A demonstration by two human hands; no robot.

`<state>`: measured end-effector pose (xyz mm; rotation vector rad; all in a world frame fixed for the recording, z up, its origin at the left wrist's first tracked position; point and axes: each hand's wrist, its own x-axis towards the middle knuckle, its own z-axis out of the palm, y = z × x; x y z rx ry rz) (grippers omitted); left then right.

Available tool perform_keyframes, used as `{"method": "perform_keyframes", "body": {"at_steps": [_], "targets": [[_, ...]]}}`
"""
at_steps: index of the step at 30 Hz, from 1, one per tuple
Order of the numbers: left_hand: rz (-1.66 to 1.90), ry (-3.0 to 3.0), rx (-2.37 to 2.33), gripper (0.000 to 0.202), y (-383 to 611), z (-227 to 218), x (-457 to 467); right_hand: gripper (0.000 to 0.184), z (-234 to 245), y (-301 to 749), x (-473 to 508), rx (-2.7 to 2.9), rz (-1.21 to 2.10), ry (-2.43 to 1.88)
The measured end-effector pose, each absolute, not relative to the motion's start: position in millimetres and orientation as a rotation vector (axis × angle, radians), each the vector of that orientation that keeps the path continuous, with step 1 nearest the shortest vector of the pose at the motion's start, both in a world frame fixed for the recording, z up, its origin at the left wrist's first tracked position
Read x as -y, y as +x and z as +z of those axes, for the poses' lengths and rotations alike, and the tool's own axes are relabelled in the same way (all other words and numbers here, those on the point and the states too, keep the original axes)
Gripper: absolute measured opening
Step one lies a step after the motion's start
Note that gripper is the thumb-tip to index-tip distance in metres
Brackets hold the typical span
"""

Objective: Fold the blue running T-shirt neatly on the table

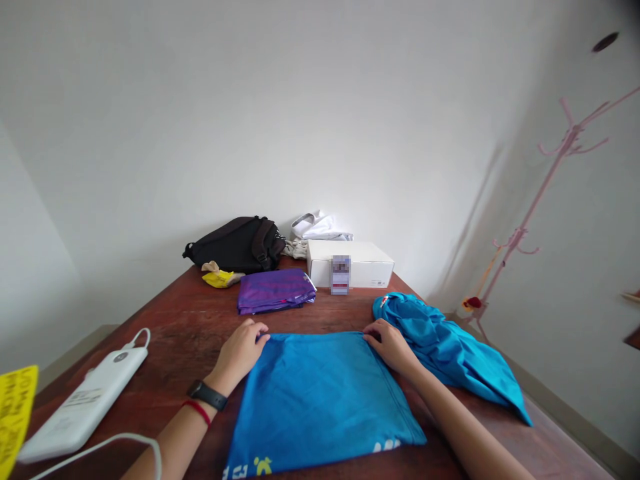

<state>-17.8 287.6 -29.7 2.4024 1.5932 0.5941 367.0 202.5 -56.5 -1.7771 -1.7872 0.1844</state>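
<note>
A folded blue shirt lies flat on the dark wooden table in front of me. My left hand pinches its far left corner, fingers curled onto the cloth. My right hand grips the far right corner the same way. A black watch and a red band sit on my left wrist. A second blue garment lies crumpled to the right, just beyond my right hand.
A folded purple garment lies behind the shirt. Further back are a black bag, a white box, white cloth and a yellow item. A white power bank with cable lies left. A pink coat stand stands at right.
</note>
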Motion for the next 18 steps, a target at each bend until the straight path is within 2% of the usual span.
{"method": "perform_keyframes", "body": {"at_steps": [18], "targets": [[0.581, 2.346, -1.493, 0.010, -26.8, -21.3, -291.8, 0.018, -53.1, 368.6, -201.7, 1.782, 0.266, -1.777]]}}
